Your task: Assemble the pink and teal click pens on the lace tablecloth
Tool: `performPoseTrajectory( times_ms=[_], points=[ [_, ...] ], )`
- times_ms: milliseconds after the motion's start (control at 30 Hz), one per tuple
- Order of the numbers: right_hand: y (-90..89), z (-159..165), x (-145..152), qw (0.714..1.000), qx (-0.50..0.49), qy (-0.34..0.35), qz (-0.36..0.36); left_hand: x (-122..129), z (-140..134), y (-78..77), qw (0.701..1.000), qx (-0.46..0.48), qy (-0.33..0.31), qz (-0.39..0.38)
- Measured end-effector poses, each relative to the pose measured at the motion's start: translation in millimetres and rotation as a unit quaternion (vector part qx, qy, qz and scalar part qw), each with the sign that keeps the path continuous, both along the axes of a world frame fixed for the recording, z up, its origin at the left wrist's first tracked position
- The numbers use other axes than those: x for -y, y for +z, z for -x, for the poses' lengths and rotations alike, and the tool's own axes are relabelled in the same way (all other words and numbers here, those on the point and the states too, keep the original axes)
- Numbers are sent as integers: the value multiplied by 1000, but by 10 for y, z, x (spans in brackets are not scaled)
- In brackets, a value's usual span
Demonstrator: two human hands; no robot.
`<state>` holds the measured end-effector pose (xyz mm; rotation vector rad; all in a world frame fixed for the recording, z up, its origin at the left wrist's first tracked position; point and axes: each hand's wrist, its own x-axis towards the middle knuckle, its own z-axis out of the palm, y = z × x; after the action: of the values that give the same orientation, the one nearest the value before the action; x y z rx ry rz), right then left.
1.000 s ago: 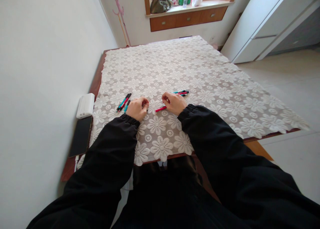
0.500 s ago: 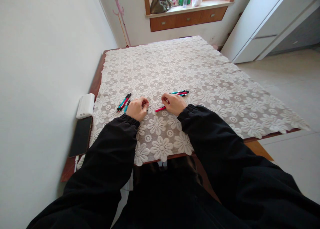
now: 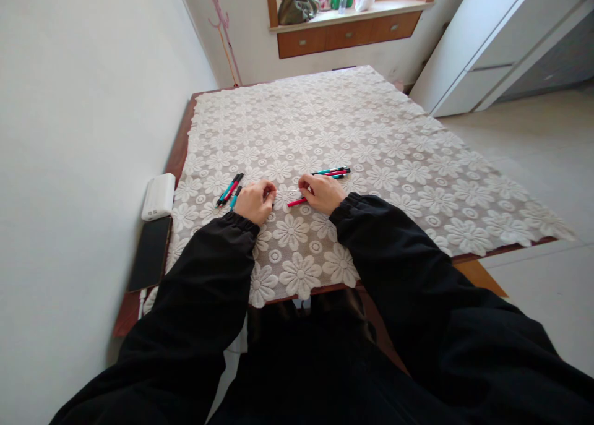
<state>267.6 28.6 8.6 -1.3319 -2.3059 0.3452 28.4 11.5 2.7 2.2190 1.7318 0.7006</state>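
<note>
A thin white stick-like piece [image 3: 288, 190] runs level between my two hands, too fine to name surely. My left hand [image 3: 254, 202] pinches its left end between thumb and fingertips. The right end is in the pinch of my right hand [image 3: 325, 193]. A red pen [image 3: 297, 201] pokes out from under my right hand, its other end hidden. Left of my left hand lie a few teal and red pens [image 3: 229, 190] with black ends, and a teal pen [image 3: 236, 197] is partly covered by that hand. Several more pens [image 3: 338, 172] lie just beyond my right hand.
A lace flower tablecloth [image 3: 301, 275] covers the table. Along the left edge by the wall are a white power bank [image 3: 158, 196] and a dark phone [image 3: 150, 253] with a white cable. A windowsill [image 3: 315, 21] holding bags and bottles is at the back; a white cabinet [image 3: 468, 54] stands right.
My right fingertips have shifted very slightly left. Both hands keep their pinch on the thin white piece, and the pens lie as before.
</note>
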Motion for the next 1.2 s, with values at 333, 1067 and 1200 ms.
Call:
performPoseTrajectory(
  times_ms=[333,1067,1200],
  points=[
    [6,-3,6,1000,-2,-19,-2,7,-3,7,1000,2,1,3],
    [-15,0,-12,999,-6,-41,0,3,-4,12,1000,15,21,14],
    [-18,-5,-14,999,-10,-46,-8,7,-4,14,999,15,27,15]
  ],
)
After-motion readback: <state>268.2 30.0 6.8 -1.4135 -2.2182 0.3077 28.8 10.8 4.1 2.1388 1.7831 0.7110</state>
